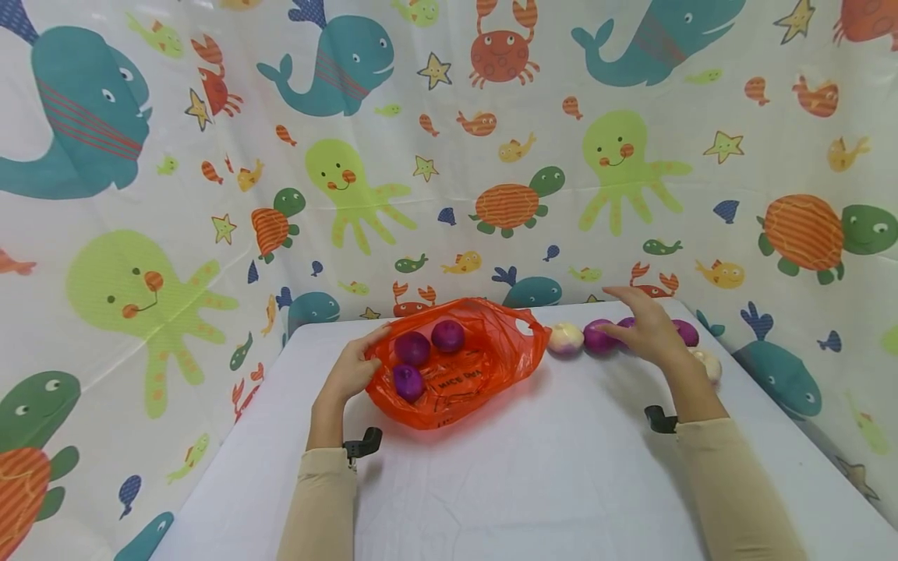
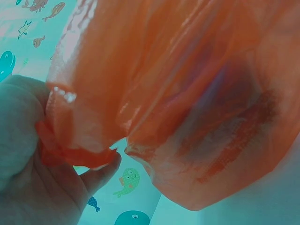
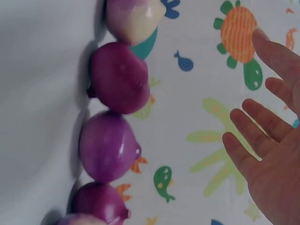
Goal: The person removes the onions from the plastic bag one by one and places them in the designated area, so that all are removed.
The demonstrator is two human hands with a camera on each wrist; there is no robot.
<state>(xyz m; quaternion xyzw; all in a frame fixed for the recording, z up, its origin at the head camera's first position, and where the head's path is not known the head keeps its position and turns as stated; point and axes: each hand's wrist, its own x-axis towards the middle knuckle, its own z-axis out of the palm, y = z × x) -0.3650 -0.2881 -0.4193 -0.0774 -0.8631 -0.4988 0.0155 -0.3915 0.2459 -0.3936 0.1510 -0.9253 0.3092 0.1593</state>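
Observation:
An orange-red plastic bag (image 1: 508,351) lies with its mouth spread toward me, and three purple onions (image 1: 447,336) sit inside. At its left rim my left hand (image 1: 345,372) grips the plastic; in the left wrist view, thumb and fingers curl round a loop of the bag (image 2: 84,112). My right hand (image 1: 648,327) hovers over a row of onions at the back right, fingers spread and holding nothing. From above it partly hides that row. The right wrist view has a white-and-purple onion (image 3: 136,21) and several purple onions (image 3: 119,77) side by side, apart from the hand.
A white cloth covers the table (image 1: 519,483). Behind and beside it hangs a curtain (image 1: 449,179) printed with sea animals. A pale onion (image 1: 565,340) stands just right of the bag, and another pale onion (image 1: 710,365) is at the row's right end.

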